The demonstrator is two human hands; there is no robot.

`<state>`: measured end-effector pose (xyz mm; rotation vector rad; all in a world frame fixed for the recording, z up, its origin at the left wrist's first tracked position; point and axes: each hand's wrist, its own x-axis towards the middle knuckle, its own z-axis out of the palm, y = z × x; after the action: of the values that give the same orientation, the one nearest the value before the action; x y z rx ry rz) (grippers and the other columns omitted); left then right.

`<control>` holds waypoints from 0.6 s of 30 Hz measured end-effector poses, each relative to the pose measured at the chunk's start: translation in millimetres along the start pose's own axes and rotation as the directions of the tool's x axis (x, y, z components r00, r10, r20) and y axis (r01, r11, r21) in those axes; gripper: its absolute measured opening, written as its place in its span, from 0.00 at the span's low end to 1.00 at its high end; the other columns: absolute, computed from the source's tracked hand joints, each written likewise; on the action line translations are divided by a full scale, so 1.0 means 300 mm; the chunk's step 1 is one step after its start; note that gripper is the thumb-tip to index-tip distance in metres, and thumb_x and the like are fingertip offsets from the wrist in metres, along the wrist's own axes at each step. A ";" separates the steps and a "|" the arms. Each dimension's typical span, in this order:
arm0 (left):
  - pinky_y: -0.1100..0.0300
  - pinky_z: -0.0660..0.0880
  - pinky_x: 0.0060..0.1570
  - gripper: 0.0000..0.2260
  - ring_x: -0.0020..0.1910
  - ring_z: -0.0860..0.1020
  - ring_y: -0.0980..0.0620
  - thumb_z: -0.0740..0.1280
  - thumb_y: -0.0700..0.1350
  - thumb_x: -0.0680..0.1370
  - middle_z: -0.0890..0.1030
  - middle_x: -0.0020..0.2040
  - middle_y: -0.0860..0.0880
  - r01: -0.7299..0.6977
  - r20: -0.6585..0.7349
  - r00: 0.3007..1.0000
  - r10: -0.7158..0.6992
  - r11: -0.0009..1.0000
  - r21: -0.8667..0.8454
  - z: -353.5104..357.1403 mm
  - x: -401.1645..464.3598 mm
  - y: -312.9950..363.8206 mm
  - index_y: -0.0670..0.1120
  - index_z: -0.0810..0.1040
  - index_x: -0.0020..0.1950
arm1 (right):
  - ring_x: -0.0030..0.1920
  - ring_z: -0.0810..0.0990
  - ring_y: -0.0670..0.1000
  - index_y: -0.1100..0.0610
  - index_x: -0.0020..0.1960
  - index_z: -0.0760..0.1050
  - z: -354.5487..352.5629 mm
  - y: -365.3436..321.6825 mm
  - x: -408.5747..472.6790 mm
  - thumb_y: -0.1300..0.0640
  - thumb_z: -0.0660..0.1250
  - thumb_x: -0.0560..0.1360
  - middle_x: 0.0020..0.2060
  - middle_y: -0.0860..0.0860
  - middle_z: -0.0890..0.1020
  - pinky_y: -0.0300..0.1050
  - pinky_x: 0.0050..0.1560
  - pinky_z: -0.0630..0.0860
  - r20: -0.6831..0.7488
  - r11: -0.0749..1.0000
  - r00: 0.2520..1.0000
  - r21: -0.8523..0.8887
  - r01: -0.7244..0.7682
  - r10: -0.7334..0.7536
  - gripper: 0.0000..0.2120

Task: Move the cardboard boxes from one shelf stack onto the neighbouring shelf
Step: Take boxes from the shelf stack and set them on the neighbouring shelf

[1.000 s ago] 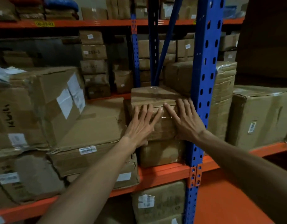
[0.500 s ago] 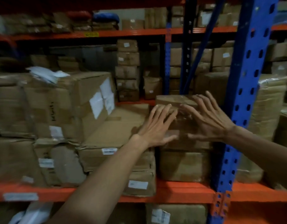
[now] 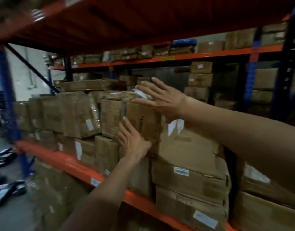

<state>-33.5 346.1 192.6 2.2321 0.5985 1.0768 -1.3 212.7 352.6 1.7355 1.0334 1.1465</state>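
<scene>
A large brown cardboard box [image 3: 143, 119] with dark handwriting stands high in the stack on the orange shelf [image 3: 73, 165]. My left hand [image 3: 132, 139] lies flat against its front face, fingers spread and pointing up. My right hand [image 3: 161, 97] hovers open at the box's upper right corner, palm toward it, near a white paper on top. Neither hand holds anything. To the right, flatter boxes [image 3: 190, 165] with white labels lie stacked below my right forearm.
More taped boxes [image 3: 80, 114] fill the shelf to the left. A blue upright [image 3: 8, 100] stands at the far left, another [image 3: 250, 80] at the back right. An orange shelf deck [image 3: 143, 17] hangs overhead. Dark packets [image 3: 7, 189] lie on the floor at lower left.
The view has swung left along the shelf. Both hands left the small taped box by the blue post and now reach a bigger box further left.
</scene>
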 end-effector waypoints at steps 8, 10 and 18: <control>0.37 0.47 0.73 0.78 0.77 0.38 0.37 0.75 0.74 0.45 0.33 0.78 0.41 0.213 0.333 0.930 -0.157 0.968 -0.136 0.052 0.076 -0.084 0.54 0.17 0.68 | 0.76 0.29 0.58 0.43 0.77 0.27 -0.049 -0.106 0.289 0.42 0.70 0.73 0.77 0.55 0.30 0.64 0.74 0.31 0.290 0.938 0.932 -0.199 0.282 -0.219 0.55; 0.37 0.45 0.73 0.77 0.76 0.42 0.36 0.75 0.73 0.46 0.39 0.78 0.39 0.162 0.269 0.957 -0.114 0.973 -0.163 0.077 0.071 -0.095 0.53 0.18 0.69 | 0.77 0.33 0.45 0.36 0.78 0.36 -0.006 -0.111 0.264 0.44 0.55 0.81 0.80 0.42 0.38 0.47 0.73 0.28 0.242 0.942 0.963 -0.282 0.182 -0.114 0.34; 0.30 0.54 0.68 0.76 0.71 0.55 0.34 0.73 0.74 0.45 0.54 0.73 0.35 -0.081 0.177 0.979 0.100 0.990 -0.116 0.057 0.066 -0.132 0.49 0.25 0.73 | 0.78 0.38 0.63 0.42 0.79 0.33 -0.075 -0.108 0.308 0.45 0.77 0.68 0.79 0.60 0.40 0.66 0.76 0.42 0.448 0.937 0.874 -0.183 0.297 -0.189 0.59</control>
<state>-13.8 381.9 168.3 2.2497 0.3551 0.9122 -5.3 312.9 356.4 1.5106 0.7749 0.6601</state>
